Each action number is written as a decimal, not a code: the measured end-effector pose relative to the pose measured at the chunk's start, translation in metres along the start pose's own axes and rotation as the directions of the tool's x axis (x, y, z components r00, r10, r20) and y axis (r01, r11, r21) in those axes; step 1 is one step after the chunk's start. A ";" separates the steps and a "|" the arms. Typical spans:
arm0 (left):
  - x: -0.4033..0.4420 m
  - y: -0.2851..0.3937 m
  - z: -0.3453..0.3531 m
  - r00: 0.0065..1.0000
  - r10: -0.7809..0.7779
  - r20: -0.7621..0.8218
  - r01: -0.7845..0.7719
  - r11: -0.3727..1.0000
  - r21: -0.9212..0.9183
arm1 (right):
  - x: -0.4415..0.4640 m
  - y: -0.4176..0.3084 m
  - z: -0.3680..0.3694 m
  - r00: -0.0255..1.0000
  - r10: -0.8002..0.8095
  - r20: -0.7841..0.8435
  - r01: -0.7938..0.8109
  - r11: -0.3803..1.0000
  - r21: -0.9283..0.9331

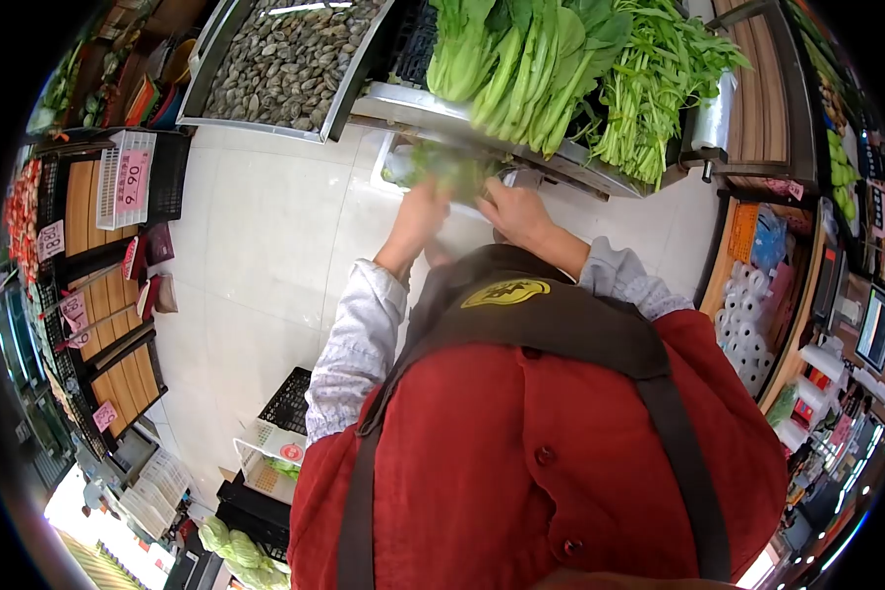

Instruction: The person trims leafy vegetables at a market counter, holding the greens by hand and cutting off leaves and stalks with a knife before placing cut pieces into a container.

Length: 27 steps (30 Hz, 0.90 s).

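Between my hands is a bunch of leafy greens [457, 169], smeared by motion; whether a clear bag wraps it I cannot tell. My left hand [423, 218] is closed on its left side. At the right side, my right hand [516, 208] pinches its edge with thumb and fingers. Below and behind the greens is a white bin [380, 175] on the floor, with some green leaves in it and partly hidden by my hands. Just beyond, bundles of long-stemmed lettuce [526, 74] and thin-leaved greens [659, 88] hang over the front of a display shelf.
A metal tray of clams [285, 64] stands at the upper left. A plastic film roll [715, 113] is fixed at the shelf's right end. Priced wooden display stands [98, 285] line the left, and white rolls [745, 320] fill a right-hand shelf. Crates [287, 401] stand lower left on the tiled floor.
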State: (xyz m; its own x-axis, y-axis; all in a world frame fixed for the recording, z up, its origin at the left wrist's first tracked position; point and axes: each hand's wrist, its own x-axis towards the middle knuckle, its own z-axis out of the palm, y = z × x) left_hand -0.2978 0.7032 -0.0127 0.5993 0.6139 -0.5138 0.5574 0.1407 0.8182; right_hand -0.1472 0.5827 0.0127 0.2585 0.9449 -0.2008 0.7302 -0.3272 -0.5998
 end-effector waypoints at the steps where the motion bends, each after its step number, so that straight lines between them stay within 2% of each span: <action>1: -0.001 0.006 -0.001 1.000 0.002 0.007 -0.002 1.000 0.003 | 0.003 0.001 0.001 1.000 0.006 -0.004 -0.006 1.000 0.001; 3: -0.004 0.015 -0.004 0.964 0.021 0.266 0.018 0.990 -0.142 | 0.009 0.002 0.006 0.999 0.041 0.012 -0.041 0.999 0.017; 4: -0.003 0.020 -0.007 0.963 0.022 0.270 0.016 0.991 -0.136 | 0.010 0.006 0.010 0.999 0.044 0.006 -0.044 0.999 0.020; 6: 0.001 0.029 -0.011 0.955 -0.004 0.296 0.107 0.938 -0.331 | 0.010 0.012 0.013 0.984 -0.051 -0.168 0.059 0.997 0.041; 7: 0.003 0.031 -0.015 0.934 -0.035 0.355 0.164 0.927 -0.338 | 0.009 0.013 0.007 0.983 -0.051 -0.176 0.059 0.998 0.039; 8: 0.004 0.034 -0.020 0.934 -0.031 0.355 0.158 0.929 -0.336 | 0.005 0.013 0.001 0.982 0.017 -0.187 0.010 0.990 0.144; 9: 0.002 0.039 -0.025 0.918 -0.031 0.396 0.226 0.861 -0.456 | 0.003 0.011 -0.005 0.978 0.086 -0.189 -0.037 0.968 0.250; 10: 0.001 0.042 -0.029 0.898 -0.025 0.438 0.295 0.774 -0.560 | 0.004 0.015 -0.005 0.977 0.088 -0.195 -0.037 0.967 0.252; 12: 0.005 0.039 -0.033 0.891 -0.025 0.454 0.305 0.774 -0.555 | 0.008 0.020 -0.008 0.967 0.028 -0.253 0.033 0.971 0.235; 13: 0.006 0.037 -0.034 0.880 0.033 0.474 0.295 0.745 -0.598 | 0.008 0.019 -0.011 0.965 0.034 -0.259 0.029 0.971 0.238; 15: 0.006 0.032 -0.038 0.864 0.086 0.496 0.295 0.712 -0.637 | 0.003 0.015 -0.021 0.942 -0.125 -0.312 0.182 0.970 0.160; 16: 0.005 0.029 -0.042 0.863 0.094 0.497 0.305 0.687 -0.660 | -0.001 0.011 -0.025 0.943 -0.117 -0.312 0.174 0.971 0.162; 18: 0.003 0.022 -0.052 0.857 0.099 0.506 0.322 0.663 -0.675 | -0.009 0.007 -0.032 0.960 0.071 -0.272 0.044 0.918 0.394; 20: 0.000 0.014 -0.061 0.895 0.016 0.447 0.292 0.735 -0.612 | -0.017 0.027 -0.028 0.950 0.068 -0.305 0.051 0.929 0.366; 22: -0.003 0.011 -0.066 0.896 0.010 0.445 0.276 0.771 -0.574 | -0.031 0.035 -0.027 0.939 -0.001 -0.343 0.098 0.959 0.267; 23: -0.005 0.009 -0.066 0.916 0.009 0.401 0.223 0.820 -0.527 | -0.037 0.039 -0.023 0.924 0.083 -0.373 0.047 0.944 0.326; 24: -0.008 0.010 -0.065 0.934 0.010 0.357 0.172 0.864 -0.474 | -0.040 0.040 -0.022 0.919 0.095 -0.383 0.039 0.945 0.326; 26: -0.012 0.013 -0.061 0.943 0.004 0.332 0.167 0.857 -0.487 | -0.041 0.042 -0.020 0.808 0.443 -0.389 -0.134 0.780 0.611; 27: -0.010 0.012 -0.059 0.958 0.021 0.287 0.123 0.871 -0.475 | -0.036 0.044 -0.019 0.764 0.476 -0.436 -0.042 0.711 0.702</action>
State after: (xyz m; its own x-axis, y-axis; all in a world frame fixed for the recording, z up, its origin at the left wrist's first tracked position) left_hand -0.3309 0.7441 0.0178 0.7508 0.3678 -0.5487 0.2866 0.5671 0.7722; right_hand -0.1120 0.5340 0.0083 0.8208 0.5623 -0.1008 0.0643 -0.2662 -0.9618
